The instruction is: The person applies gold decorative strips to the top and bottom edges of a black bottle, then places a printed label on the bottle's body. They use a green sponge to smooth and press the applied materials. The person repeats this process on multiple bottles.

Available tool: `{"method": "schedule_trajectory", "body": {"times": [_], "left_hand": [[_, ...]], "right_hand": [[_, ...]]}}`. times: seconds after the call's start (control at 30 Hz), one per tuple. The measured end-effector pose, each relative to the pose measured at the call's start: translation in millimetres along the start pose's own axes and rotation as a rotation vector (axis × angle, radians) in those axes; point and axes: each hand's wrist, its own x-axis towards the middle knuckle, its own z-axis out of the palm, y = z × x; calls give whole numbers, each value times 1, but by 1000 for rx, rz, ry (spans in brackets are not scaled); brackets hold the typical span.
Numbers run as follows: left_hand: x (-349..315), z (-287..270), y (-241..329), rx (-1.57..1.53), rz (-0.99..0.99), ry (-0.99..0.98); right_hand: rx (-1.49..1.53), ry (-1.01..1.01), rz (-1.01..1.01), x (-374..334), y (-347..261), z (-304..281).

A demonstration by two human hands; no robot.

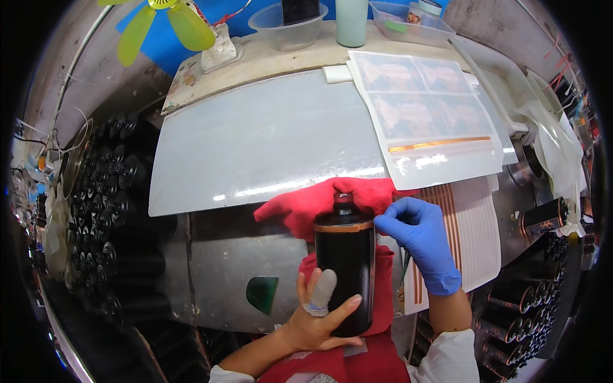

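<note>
A black bottle (345, 274) stands upright in front of me, with a copper-coloured band (343, 228) round its shoulder and a reddish ring at its neck. My left hand (322, 316) is wrapped round its lower part from the left; one finger wears a pale cover. My right hand (418, 236), in a blue glove, has its fingertips pinched together against the bottle's right shoulder, at the band. A slim dark tool (405, 267) sticks out below the gloved palm; its upper part is hidden. Behind the bottle lies a crumpled red cloth (297, 207).
A green flat piece (262, 294) lies on the metal bench left of the bottle. Printed sheets (440, 163) and a sheet of copper strips (476, 236) lie at the right. Black bottles (112, 223) crowd the left side; more (511, 297) stand at the right. A green-bladed fan (166, 29) is at the back.
</note>
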Motion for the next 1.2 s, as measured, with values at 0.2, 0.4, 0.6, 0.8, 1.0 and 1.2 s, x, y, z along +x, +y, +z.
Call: {"method": "schedule_trajectory", "body": {"times": [0.2, 0.4, 0.6, 0.8, 1.0, 1.2], "left_hand": [[-9, -19, -26, -453, -90, 27], [104, -29, -15, -495, -235, 409], [116, -21, -19, -401, -306, 382], [116, -24, -14, -969, -335, 455], [118, -20, -21, -746, -344, 416], [119, -21, -20, -691, -339, 383]], "right_hand": [[195, 79, 87, -5, 11, -17], [641, 119, 267, -2, 56, -44], [581, 125, 302, -11, 61, -44], [557, 121, 311, -12, 64, -46], [600, 126, 304, -12, 74, -55], [591, 117, 332, -10, 78, -54]]}}
